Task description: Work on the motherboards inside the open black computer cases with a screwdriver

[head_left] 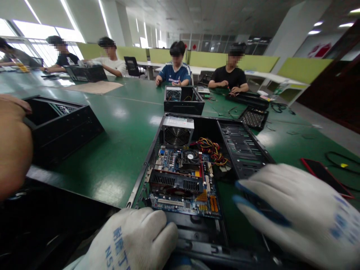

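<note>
Before me lies an open black computer case (194, 234), its inside facing up. Inside it are a blue motherboard (168, 202), a round CPU fan (190, 157), a graphics card (171, 183), a power supply (178, 127) and bundled coloured cables (209, 148). My left hand (140, 240), in a white work glove with blue print, is closed over the near left edge of the case; its fingertips are hidden. Blurred by motion, my gloved right hand (298, 213) is over the case's right side. Its fingers and thumb are apart, with nothing visible held.
Another person's bare arm (14, 146) reaches in at the left beside a second black case (62, 127). A smaller open case (184, 101) stands beyond mine. A red-edged dark panel (323, 174) and cables (341, 161) lie right. Several people sit across the green table (118, 150).
</note>
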`<action>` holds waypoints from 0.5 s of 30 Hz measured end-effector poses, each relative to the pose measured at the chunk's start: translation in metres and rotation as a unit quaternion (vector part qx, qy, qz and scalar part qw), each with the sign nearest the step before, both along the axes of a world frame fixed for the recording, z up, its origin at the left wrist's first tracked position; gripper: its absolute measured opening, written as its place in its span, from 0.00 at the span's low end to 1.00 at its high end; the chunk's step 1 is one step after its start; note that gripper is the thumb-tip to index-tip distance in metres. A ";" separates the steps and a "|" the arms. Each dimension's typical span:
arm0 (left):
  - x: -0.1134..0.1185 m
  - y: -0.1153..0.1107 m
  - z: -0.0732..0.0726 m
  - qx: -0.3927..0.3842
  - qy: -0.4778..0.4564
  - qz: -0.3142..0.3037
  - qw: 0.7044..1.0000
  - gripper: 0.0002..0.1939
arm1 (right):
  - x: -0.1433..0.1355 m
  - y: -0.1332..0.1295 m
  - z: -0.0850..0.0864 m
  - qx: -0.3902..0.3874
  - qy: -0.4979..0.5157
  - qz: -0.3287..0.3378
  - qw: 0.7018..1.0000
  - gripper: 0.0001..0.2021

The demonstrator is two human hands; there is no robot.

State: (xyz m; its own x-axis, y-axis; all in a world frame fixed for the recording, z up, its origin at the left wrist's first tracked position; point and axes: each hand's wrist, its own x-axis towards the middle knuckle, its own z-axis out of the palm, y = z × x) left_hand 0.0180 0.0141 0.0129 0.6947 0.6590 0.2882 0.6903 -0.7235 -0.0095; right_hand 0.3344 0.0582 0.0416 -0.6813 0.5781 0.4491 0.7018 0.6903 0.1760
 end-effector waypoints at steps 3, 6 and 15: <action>0.001 -0.002 -0.004 0.003 -0.045 0.004 0.999 0.16 | -0.023 0.047 0.011 -0.022 -0.087 -0.045 0.995 0.20; 0.002 -0.005 -0.009 -0.001 -0.096 0.019 0.995 0.11 | -0.049 0.087 0.002 -0.100 -0.198 -0.072 0.973 0.23; 0.003 -0.005 -0.008 -0.011 -0.174 0.026 0.984 0.07 | -0.097 0.152 -0.034 -0.257 -0.287 -0.105 0.917 0.33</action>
State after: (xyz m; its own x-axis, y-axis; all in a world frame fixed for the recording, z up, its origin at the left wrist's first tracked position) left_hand 0.0211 0.0094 0.0054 0.5217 0.6992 0.4888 0.6849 -0.6849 0.2487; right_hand 0.2378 0.2103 0.0072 -0.5692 0.7590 -0.3162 0.7228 0.6452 0.2477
